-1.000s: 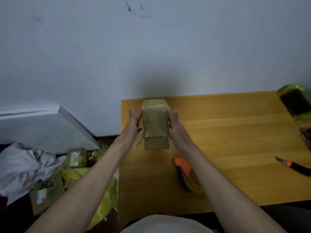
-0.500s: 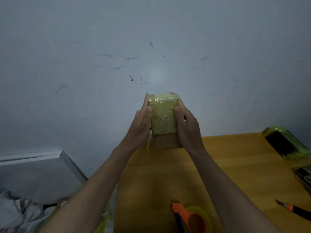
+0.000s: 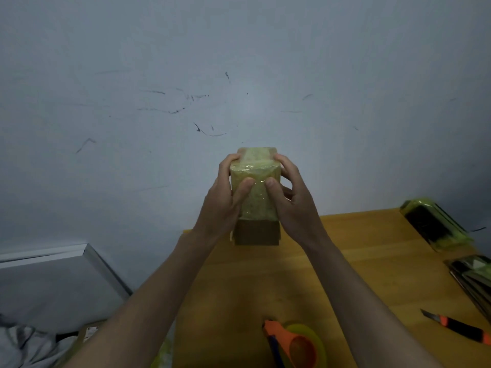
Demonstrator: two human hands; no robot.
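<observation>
Left hand (image 3: 223, 205) and right hand (image 3: 292, 205) both grip the box (image 3: 255, 197), thumbs pressed on its taped near face, fingers curled round the sides. Box is held up above the table's (image 3: 358, 261) far edge. Tape dispenser (image 3: 295, 343) near, knife (image 3: 459, 326) right.

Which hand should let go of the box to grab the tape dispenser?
Probably the right hand: the tape dispenser lies on the table beside the right forearm, across from the left hand, which grips the box too and could hold it.
</observation>
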